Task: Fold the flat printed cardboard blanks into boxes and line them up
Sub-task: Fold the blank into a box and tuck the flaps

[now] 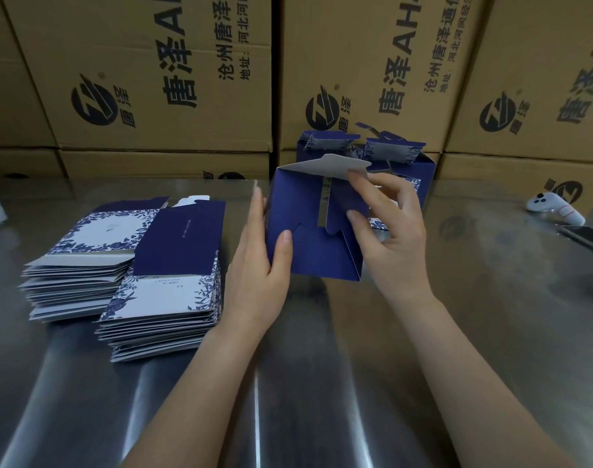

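Observation:
A dark blue half-folded box is held above the steel table at centre, its bottom flaps facing me and one grey-backed flap sticking up at its top. My left hand grips its left side, thumb on the front. My right hand pinches the flaps on its right, fingers pressing a blue flap inward. Two stacks of flat blue-and-white floral blanks lie to the left. Behind the held box stand two folded boxes with open top flaps.
Large brown shipping cartons with black printing form a wall along the table's far edge. A white controller and a dark flat device lie at the right. The steel table stretches toward me.

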`<move>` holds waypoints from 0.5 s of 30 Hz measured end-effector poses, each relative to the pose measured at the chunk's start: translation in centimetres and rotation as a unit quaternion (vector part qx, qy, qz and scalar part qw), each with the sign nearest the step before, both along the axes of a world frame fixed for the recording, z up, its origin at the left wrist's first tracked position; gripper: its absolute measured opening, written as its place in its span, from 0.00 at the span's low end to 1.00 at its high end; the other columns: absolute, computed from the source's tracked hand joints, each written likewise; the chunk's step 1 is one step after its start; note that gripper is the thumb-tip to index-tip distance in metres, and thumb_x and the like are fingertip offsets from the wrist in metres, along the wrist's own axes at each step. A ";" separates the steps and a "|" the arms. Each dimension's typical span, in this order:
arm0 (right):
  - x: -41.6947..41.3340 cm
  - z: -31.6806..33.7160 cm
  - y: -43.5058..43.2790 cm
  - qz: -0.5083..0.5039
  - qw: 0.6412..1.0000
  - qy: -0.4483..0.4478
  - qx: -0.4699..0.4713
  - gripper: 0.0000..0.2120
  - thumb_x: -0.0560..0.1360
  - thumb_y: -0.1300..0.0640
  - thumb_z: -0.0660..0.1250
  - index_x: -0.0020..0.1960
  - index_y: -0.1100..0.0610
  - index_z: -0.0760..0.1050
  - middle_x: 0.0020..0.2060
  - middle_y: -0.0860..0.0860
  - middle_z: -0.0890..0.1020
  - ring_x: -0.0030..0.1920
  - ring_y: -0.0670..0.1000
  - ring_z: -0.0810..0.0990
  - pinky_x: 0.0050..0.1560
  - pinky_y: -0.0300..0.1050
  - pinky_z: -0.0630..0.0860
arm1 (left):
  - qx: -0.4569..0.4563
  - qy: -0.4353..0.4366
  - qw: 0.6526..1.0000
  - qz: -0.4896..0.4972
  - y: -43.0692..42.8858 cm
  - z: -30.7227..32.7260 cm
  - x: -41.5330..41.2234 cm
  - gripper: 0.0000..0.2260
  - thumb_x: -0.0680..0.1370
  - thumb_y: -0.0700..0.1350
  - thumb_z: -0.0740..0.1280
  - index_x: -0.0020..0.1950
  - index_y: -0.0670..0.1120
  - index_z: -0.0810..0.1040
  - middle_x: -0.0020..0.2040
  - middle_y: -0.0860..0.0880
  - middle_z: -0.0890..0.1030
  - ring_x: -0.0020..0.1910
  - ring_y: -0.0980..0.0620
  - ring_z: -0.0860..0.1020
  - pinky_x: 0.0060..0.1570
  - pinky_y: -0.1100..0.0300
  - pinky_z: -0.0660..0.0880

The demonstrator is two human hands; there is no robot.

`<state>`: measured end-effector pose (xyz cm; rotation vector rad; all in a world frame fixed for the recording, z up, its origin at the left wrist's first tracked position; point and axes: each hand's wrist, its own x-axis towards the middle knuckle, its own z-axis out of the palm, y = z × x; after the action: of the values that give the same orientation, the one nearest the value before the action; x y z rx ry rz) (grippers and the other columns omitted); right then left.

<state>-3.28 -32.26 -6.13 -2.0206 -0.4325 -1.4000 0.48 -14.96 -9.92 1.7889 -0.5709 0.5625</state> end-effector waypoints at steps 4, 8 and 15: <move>0.1 -0.3 0.4 0.050 0.992 0.033 0.107 0.18 0.73 0.70 0.70 0.60 0.56 0.74 0.61 0.57 0.72 0.63 0.55 0.73 0.59 0.52 0.77 | -0.006 0.011 1.000 0.012 -0.2 -0.2 0.2 0.29 0.80 0.59 0.55 0.80 0.54 0.54 0.75 0.61 0.61 0.72 0.70 0.58 0.72 0.62 0.62; 0.3 -0.3 0.9 0.099 0.958 0.091 0.253 0.22 0.72 0.69 0.72 0.56 0.50 0.69 0.61 0.54 0.73 0.62 0.50 0.74 0.58 0.40 0.75 | -0.008 0.021 1.000 -0.006 -0.1 0.1 0.3 0.27 0.80 0.55 0.55 0.78 0.46 0.61 0.74 0.51 0.68 0.73 0.55 0.65 0.71 0.49 0.66; 1.0 -0.8 1.0 0.147 0.905 0.166 0.364 0.21 0.75 0.64 0.71 0.67 0.57 0.74 0.63 0.53 0.78 0.63 0.47 0.77 0.63 0.47 0.76 | -0.026 0.034 0.999 -0.015 -0.2 0.0 0.3 0.27 0.80 0.55 0.55 0.78 0.46 0.62 0.74 0.50 0.69 0.73 0.53 0.66 0.70 0.47 0.67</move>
<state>-2.23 -31.30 -6.91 -1.4490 -0.0349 -0.8265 0.73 -15.13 -9.93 1.7415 -0.5309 0.4898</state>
